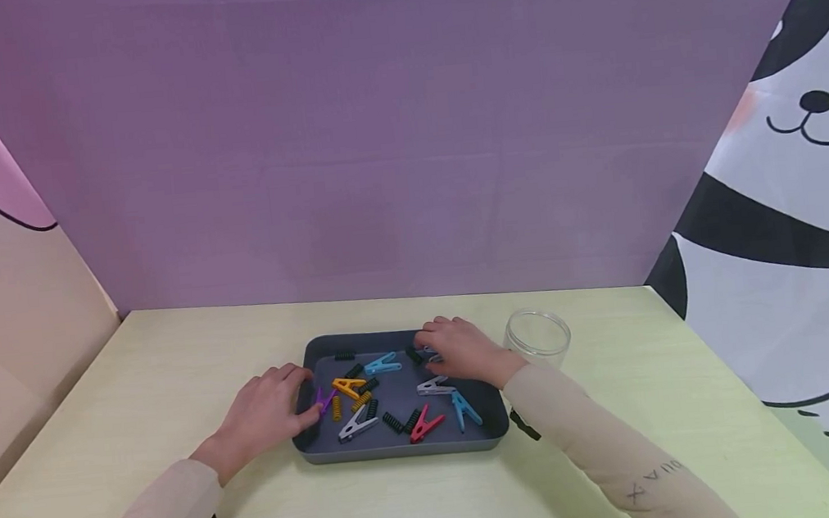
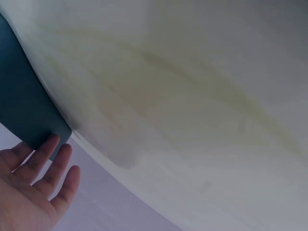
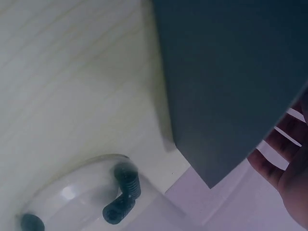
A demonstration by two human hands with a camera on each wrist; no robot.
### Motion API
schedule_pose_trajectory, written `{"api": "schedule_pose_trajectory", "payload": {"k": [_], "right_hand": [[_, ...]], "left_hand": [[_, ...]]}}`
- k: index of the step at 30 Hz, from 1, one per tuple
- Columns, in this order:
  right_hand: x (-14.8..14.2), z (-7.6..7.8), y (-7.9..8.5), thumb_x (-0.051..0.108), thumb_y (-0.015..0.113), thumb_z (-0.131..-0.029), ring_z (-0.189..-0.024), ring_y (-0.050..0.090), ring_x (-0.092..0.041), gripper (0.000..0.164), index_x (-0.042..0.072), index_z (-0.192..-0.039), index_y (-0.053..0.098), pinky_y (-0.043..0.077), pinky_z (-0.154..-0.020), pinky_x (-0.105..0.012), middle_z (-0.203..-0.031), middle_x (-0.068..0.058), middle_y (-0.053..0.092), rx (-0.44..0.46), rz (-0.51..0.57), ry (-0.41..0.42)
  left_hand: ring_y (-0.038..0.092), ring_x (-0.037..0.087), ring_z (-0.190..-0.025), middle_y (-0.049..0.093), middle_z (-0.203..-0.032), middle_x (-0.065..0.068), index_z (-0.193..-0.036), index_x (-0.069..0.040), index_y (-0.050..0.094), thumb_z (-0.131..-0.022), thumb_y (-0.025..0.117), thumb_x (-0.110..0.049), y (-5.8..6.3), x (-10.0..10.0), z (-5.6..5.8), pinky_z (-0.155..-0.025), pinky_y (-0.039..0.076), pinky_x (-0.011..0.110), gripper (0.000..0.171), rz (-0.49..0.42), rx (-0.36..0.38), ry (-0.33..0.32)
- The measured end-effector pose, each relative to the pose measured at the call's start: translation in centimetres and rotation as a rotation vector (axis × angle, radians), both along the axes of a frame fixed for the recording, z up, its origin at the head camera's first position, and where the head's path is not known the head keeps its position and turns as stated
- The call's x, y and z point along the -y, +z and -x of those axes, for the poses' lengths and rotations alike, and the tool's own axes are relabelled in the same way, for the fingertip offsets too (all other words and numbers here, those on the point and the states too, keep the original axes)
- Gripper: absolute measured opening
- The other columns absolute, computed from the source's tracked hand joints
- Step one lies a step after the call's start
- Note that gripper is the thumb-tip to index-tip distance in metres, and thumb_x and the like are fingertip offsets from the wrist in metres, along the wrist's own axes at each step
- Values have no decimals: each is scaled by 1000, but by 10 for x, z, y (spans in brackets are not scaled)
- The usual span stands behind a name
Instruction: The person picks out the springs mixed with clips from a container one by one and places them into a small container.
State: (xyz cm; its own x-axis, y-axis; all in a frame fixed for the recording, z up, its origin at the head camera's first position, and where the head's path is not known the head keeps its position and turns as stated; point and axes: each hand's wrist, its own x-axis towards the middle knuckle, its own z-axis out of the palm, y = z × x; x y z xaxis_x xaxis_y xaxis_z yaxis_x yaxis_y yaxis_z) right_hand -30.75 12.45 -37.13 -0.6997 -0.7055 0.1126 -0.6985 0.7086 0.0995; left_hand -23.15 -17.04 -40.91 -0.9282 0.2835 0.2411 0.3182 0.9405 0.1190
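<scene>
In the head view, a dark grey tray (image 1: 402,451) holds small plastic clips and coil springs. My left hand (image 1: 268,407) is at its left edge, with thumb and forefinger spread around a purple clip (image 1: 326,400); the left wrist view shows the other fingers (image 2: 58,168) beside the tray's outer wall. My right hand (image 1: 467,353) reaches over the back right of the tray, thumb and forefinger apart around a partly hidden greyish clip (image 1: 433,354). A black spring (image 1: 413,355) lies by its fingertips. Nearby are a grey clip (image 1: 435,385) and a blue clip (image 1: 466,409).
A clear round jar (image 1: 537,335) stands right of the tray, behind the right forearm; several dark springs (image 3: 126,180) show in it in the right wrist view. The pale wooden table (image 1: 207,343) meets a purple backdrop (image 1: 377,172) at the back.
</scene>
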Motion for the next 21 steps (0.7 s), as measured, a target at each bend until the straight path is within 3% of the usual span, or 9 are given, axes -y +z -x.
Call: {"api": "schedule_pose_trajectory", "payload": {"k": [21], "right_hand": [[15,8,-5,29,68,-80,-102,56,-16,40,15,-117,60,47,-89,-38,-111,0,63,6,-183,-66]], "left_hand": [[58,24,-94,61,-109,9,-110,-9,61,-76,65,-46,1,0,-2,-82,51,41,50,-7,-6,-5]]}}
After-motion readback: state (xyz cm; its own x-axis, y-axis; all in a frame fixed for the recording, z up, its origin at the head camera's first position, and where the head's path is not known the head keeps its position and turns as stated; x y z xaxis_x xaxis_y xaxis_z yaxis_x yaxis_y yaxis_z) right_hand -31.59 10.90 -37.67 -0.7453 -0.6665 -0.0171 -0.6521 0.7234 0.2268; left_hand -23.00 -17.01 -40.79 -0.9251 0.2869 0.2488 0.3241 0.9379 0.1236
